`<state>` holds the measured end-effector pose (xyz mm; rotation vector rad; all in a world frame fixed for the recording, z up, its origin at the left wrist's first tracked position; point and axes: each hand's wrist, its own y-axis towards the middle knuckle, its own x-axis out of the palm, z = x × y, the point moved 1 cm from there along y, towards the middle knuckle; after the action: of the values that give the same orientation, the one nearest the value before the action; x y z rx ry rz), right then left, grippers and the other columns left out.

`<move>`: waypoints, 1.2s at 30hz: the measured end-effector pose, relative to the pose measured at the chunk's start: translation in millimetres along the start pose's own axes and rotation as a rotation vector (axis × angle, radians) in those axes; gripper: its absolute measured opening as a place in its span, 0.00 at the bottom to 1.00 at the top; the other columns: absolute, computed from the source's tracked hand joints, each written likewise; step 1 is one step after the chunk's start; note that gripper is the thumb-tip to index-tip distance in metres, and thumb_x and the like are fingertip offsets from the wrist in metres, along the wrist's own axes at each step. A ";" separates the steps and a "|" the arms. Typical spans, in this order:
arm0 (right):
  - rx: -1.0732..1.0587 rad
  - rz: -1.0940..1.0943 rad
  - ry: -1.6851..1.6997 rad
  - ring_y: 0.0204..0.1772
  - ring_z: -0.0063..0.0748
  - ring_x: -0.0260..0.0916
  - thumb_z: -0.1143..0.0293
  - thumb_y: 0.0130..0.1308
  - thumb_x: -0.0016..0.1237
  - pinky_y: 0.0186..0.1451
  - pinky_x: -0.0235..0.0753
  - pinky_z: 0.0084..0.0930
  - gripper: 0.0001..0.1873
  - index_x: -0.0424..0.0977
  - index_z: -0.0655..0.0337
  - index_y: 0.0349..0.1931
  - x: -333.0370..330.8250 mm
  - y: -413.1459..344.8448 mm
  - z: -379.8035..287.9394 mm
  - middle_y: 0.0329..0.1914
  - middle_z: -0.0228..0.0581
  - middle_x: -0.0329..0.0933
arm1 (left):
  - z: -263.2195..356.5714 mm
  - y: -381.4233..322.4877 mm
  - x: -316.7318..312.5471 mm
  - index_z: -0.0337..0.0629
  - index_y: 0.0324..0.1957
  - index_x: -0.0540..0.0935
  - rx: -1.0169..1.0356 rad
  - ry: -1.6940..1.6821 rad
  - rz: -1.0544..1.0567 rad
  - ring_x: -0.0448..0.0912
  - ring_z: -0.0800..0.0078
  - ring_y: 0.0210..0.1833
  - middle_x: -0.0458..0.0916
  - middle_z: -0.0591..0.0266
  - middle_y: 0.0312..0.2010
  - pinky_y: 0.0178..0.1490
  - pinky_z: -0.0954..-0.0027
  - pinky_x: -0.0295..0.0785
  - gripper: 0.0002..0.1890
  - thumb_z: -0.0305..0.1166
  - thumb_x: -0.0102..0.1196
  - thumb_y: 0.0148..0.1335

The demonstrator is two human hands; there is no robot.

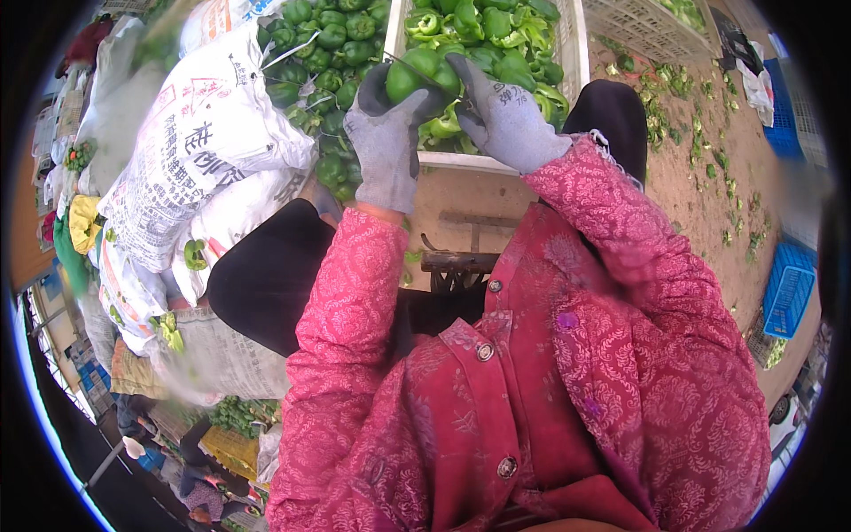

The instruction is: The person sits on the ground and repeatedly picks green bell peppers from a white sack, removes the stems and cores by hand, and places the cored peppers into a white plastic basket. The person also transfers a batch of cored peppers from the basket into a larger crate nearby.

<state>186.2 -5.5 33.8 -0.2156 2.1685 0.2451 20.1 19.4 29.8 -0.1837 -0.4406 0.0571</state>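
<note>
My left hand, in a grey knit glove with dark palm, grips a whole green bell pepper above the near left corner of a white plastic crate. Close by on the right, my right hand, gloved alike, has its thumb and fingers apart around the pepper's right side; whether it holds anything small is unclear. A thin dark strip crosses the pepper. Cut and broken green peppers fill the crate. Whole green bell peppers lie heaped to its left.
Printed white woven sacks lean at the left of the heap. Another crate stands at the upper right. Pepper scraps litter the ground, with a blue plastic basket at the far right. People work at the lower left.
</note>
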 end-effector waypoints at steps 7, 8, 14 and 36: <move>0.051 -0.062 -0.039 0.38 0.59 0.77 0.68 0.58 0.51 0.40 0.76 0.46 0.33 0.55 0.66 0.63 26.9 18.7 16.0 0.32 0.57 0.78 | -29.2 7.2 -4.2 0.27 0.54 0.73 0.075 -0.018 0.080 0.80 0.69 0.41 0.79 0.52 0.44 0.45 0.71 0.78 0.27 0.12 0.62 0.48; 0.052 -0.107 -0.030 0.41 0.55 0.78 0.64 0.59 0.52 0.43 0.77 0.46 0.26 0.61 0.70 0.53 30.0 24.0 20.5 0.36 0.57 0.79 | -33.2 11.0 -6.1 0.27 0.53 0.73 0.057 0.020 0.082 0.80 0.69 0.41 0.79 0.52 0.44 0.45 0.71 0.78 0.27 0.12 0.62 0.48; 0.254 -0.285 0.316 0.26 0.43 0.77 0.68 0.57 0.50 0.27 0.75 0.39 0.15 0.67 0.69 0.41 46.8 41.2 42.6 0.25 0.49 0.78 | -52.8 21.0 -8.0 0.28 0.50 0.75 0.101 0.091 0.068 0.80 0.70 0.41 0.80 0.53 0.44 0.45 0.71 0.79 0.24 0.12 0.63 0.48; 0.551 -0.418 1.307 0.25 0.14 0.64 0.66 0.73 0.33 0.27 0.68 0.10 0.15 0.73 0.65 0.40 53.4 34.8 76.9 0.31 0.32 0.71 | -56.2 36.1 -31.5 0.33 0.57 0.73 -0.085 -0.142 -0.107 0.81 0.62 0.45 0.79 0.54 0.45 0.49 0.59 0.81 0.27 0.15 0.54 0.50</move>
<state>207.8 44.4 -50.1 -0.6138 3.2291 -0.9944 15.3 42.6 -40.1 -0.2401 -0.5946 -0.0538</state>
